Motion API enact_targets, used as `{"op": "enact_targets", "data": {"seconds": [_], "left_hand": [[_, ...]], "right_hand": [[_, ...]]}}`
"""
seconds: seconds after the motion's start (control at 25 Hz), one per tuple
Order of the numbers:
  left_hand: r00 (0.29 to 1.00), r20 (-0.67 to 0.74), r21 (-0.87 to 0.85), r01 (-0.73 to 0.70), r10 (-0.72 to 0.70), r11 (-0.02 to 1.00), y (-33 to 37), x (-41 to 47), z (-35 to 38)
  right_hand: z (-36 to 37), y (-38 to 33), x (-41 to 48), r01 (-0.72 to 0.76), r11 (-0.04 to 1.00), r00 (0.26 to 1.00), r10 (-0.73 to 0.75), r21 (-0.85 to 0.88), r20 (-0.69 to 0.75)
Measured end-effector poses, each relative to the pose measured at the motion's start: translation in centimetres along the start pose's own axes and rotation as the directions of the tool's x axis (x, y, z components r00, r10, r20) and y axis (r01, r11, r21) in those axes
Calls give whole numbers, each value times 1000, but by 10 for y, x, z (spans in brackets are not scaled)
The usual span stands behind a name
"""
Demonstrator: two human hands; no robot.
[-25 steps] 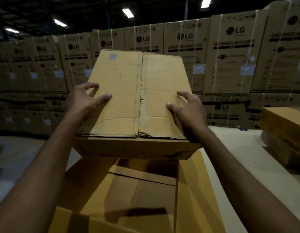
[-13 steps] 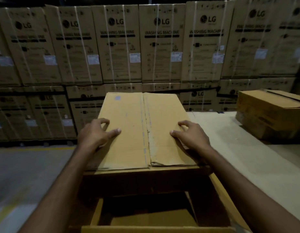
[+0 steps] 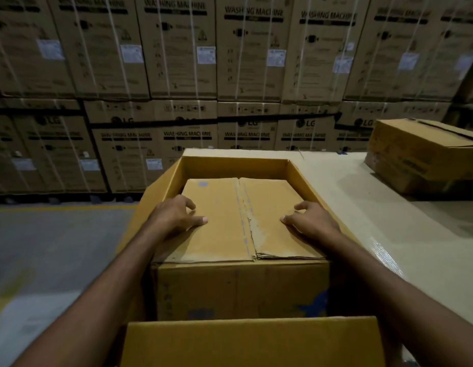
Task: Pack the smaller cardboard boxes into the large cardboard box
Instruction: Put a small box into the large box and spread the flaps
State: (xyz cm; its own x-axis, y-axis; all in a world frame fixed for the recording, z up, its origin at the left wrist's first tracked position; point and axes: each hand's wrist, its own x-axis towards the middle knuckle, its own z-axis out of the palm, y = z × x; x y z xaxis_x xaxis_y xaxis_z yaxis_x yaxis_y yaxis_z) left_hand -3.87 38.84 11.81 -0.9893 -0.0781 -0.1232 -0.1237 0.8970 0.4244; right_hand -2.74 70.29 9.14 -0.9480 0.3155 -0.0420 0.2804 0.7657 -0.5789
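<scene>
Hands (image 3: 240,221) grip small box (image 3: 238,260) — partly inside large box (image 3: 230,166).

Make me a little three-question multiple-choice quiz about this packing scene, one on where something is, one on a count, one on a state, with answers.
1. Where does the smaller box sit?
A. partly down inside the large open box
B. on the floor
C. on top of the washing machine cartons

2. How many hands touch the smaller box?
A. none
B. one
C. two

3. What state are the smaller box's top flaps in?
A. standing open
B. folded shut, meeting at a centre seam
C. torn off

Answers: 1 A, the large box's walls rise around its far end and sides. 2 C, the left hand and right hand each rest on its top near a side edge. 3 B, the two flaps lie flat with a seam running down the middle.
</scene>
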Motion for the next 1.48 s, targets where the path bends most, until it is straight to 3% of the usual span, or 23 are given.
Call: {"op": "enact_targets", "data": {"seconds": [0.2, 0.32, 0.44, 0.48, 0.56, 0.64, 0.76, 0.84, 0.96, 1.16, 1.24, 1.36, 1.48], "left_hand": [[956, 294, 206, -45, -18, 978, -16, 28, 29], [950, 312, 283, -107, 14, 953, -13, 29, 29], [943, 328, 296, -151, 48, 943, -5, 30, 27], [932, 356, 277, -167, 60, 946, -2, 31, 26], [906, 397, 209, -244, 146, 947, 5, 31, 27], [884, 352, 93, -360, 308, 928, 16, 27, 27], [863, 228, -22, -459, 451, 888, 30, 19, 24], [859, 121, -64, -494, 498, 867, 34, 15, 17], [880, -67, -172, -475, 471, 863, 39, 8, -9], [907, -184, -365, -421, 378, 831, 19, -4, -68], [935, -239, -404, -342, 263, 848, 0, -8, -83], [913, -405, -211, -144, 48, 967, -28, -15, -99], [884, -466, -36, 10, -26, 999, -46, -23, -101]], "right_hand": [[34, 16, 20, 33, 939, 959, 67, -342, 275], [35, 13, 23, 45, 919, 967, 58, -391, 248], [37, -2, 17, 207, 837, 975, -137, -506, 173], [38, -10, 14, 290, 828, 956, -226, -481, 187], [46, -30, 8, 362, 908, 910, -296, -209, 291], [58, -47, 5, 216, 973, 902, -229, 76, 366], [68, -64, 3, 10, 970, 947, -88, 245, 309], [64, -72, -2, -90, 886, 960, -44, 455, 276], [46, -87, -8, -100, 718, 928, -181, 688, 324], [49, -136, -33, -25, 678, 753, -471, 734, 461], [66, -152, -45, 22, 677, 672, -555, 736, 491], [95, -171, -66, 196, 739, 591, -613, 644, 524], [117, -177, -78, 340, 777, 581, -617, 530, 531]]}}
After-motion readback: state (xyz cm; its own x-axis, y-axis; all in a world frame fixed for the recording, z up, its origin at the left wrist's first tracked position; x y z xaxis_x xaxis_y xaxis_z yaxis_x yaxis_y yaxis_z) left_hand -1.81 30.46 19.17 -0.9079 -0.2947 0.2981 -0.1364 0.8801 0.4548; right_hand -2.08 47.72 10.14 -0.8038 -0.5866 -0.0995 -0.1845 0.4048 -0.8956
